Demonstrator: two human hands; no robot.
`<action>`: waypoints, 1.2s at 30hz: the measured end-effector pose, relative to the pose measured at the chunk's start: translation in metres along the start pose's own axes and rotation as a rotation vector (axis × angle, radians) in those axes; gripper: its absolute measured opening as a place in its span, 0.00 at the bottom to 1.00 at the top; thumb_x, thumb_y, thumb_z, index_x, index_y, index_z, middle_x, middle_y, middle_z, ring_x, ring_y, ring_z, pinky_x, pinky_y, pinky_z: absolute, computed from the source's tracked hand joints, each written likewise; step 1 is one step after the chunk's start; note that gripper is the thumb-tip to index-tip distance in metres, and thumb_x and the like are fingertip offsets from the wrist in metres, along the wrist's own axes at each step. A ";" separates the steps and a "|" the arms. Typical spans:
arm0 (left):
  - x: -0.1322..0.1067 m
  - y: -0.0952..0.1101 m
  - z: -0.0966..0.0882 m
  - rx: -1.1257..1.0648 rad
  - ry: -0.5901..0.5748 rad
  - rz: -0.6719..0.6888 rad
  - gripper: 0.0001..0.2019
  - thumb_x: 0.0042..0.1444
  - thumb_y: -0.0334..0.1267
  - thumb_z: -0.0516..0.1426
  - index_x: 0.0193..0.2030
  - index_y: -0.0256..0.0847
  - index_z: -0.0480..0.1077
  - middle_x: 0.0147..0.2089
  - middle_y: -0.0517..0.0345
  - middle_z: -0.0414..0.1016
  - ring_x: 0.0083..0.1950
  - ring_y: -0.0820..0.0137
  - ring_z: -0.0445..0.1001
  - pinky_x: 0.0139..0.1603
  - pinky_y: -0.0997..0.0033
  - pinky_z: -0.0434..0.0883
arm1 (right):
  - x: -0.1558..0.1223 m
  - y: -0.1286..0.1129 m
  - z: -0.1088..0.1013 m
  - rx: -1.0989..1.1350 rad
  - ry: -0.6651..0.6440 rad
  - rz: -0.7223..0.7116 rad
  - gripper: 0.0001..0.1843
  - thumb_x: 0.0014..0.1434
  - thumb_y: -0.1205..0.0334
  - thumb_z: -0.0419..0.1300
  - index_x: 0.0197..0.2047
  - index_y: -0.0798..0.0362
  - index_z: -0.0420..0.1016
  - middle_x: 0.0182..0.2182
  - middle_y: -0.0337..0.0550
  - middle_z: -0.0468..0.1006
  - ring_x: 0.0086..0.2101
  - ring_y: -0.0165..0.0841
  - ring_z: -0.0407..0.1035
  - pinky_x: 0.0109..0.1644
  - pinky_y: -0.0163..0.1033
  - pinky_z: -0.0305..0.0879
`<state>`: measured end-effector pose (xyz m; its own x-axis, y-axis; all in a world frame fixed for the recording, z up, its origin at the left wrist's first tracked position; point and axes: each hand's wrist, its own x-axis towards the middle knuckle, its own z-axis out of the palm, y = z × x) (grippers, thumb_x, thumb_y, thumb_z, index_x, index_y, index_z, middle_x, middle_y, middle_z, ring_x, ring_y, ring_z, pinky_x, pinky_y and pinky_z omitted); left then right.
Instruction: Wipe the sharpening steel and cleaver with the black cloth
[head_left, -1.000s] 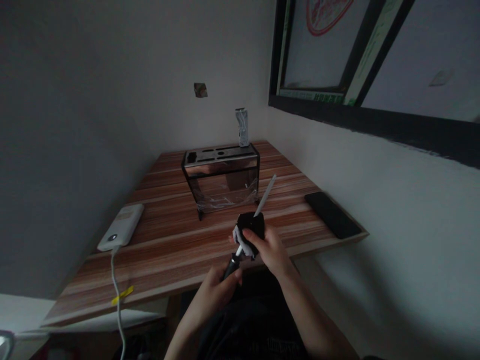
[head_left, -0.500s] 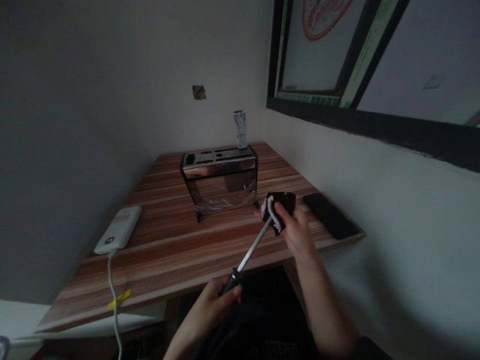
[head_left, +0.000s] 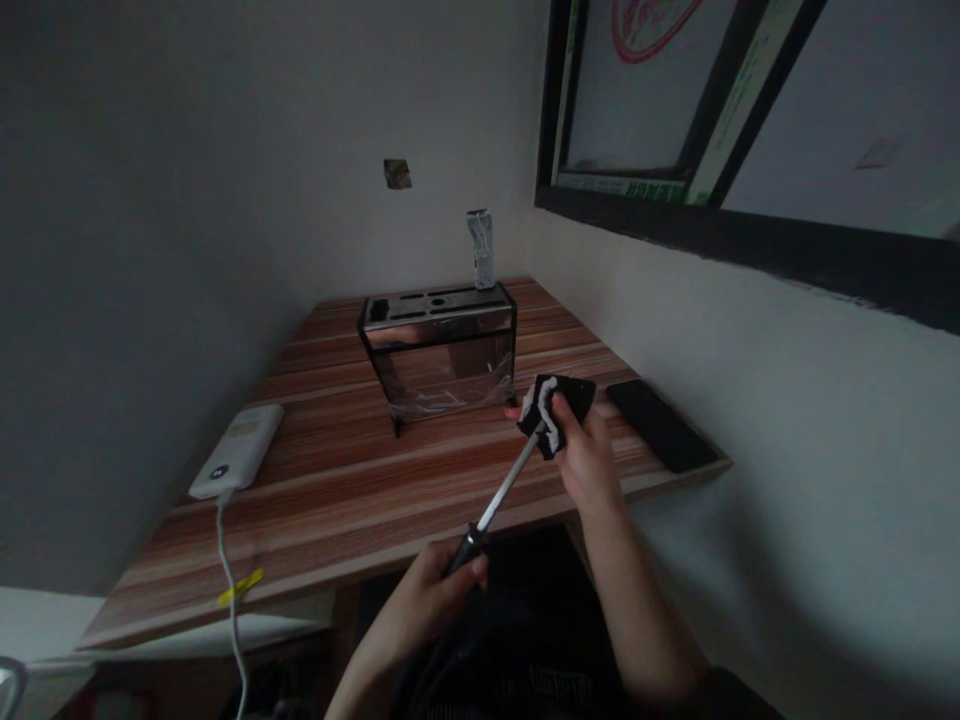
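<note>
My left hand (head_left: 431, 592) is closed round the black handle of a thin steel rod (head_left: 504, 487), which slants up and to the right above the table's front edge. My right hand (head_left: 586, 455) pinches a black-and-white cloth (head_left: 553, 408) wrapped over the rod's far end. A clear knife block with a slotted metal top (head_left: 440, 352) stands on the wooden table (head_left: 337, 480), just beyond and left of the cloth.
A white power bank (head_left: 238, 462) with a white cable (head_left: 229, 580) lies at the table's left. A black phone (head_left: 655, 424) lies by the right wall. A small silver packet (head_left: 481, 247) stands in the back corner. A dark-framed window is above right.
My right hand slid the cloth along the rod from near the handle up to its tip. The left hand kept hold of the handle and barely moved.
</note>
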<state>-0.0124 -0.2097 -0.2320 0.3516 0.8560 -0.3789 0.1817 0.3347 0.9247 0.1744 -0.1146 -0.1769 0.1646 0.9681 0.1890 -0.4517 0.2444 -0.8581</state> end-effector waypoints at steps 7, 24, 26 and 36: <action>0.011 0.001 -0.002 -0.096 0.030 0.057 0.26 0.49 0.63 0.59 0.29 0.37 0.66 0.15 0.72 0.51 0.16 0.82 0.46 0.16 0.78 0.42 | -0.019 0.021 0.009 -0.108 -0.201 0.098 0.19 0.54 0.44 0.63 0.37 0.53 0.77 0.32 0.44 0.82 0.35 0.40 0.78 0.45 0.44 0.74; 0.011 0.013 0.000 -0.276 0.105 0.075 0.25 0.43 0.59 0.64 0.26 0.38 0.63 0.13 0.73 0.51 0.13 0.84 0.46 0.15 0.79 0.39 | -0.052 0.031 0.027 -0.210 -0.405 0.304 0.23 0.49 0.45 0.67 0.39 0.55 0.79 0.36 0.48 0.84 0.40 0.44 0.79 0.43 0.43 0.74; 0.011 0.013 0.000 -0.290 0.077 0.067 0.26 0.42 0.61 0.64 0.26 0.38 0.63 0.12 0.74 0.50 0.13 0.84 0.45 0.15 0.79 0.39 | -0.052 0.033 0.025 -0.193 -0.404 0.315 0.23 0.49 0.45 0.67 0.39 0.56 0.79 0.36 0.49 0.84 0.39 0.44 0.79 0.43 0.43 0.75; 0.008 0.010 -0.002 -0.310 0.021 0.054 0.26 0.44 0.61 0.63 0.26 0.39 0.62 0.13 0.74 0.49 0.14 0.84 0.44 0.15 0.79 0.39 | -0.049 0.031 0.020 -0.159 -0.416 0.267 0.22 0.52 0.45 0.65 0.38 0.56 0.80 0.32 0.47 0.83 0.33 0.39 0.78 0.39 0.40 0.74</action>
<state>-0.0094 -0.1994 -0.2258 0.3336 0.8826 -0.3313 -0.1267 0.3902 0.9120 0.1348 -0.1529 -0.2030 -0.3151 0.9438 0.1000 -0.2860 0.0061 -0.9582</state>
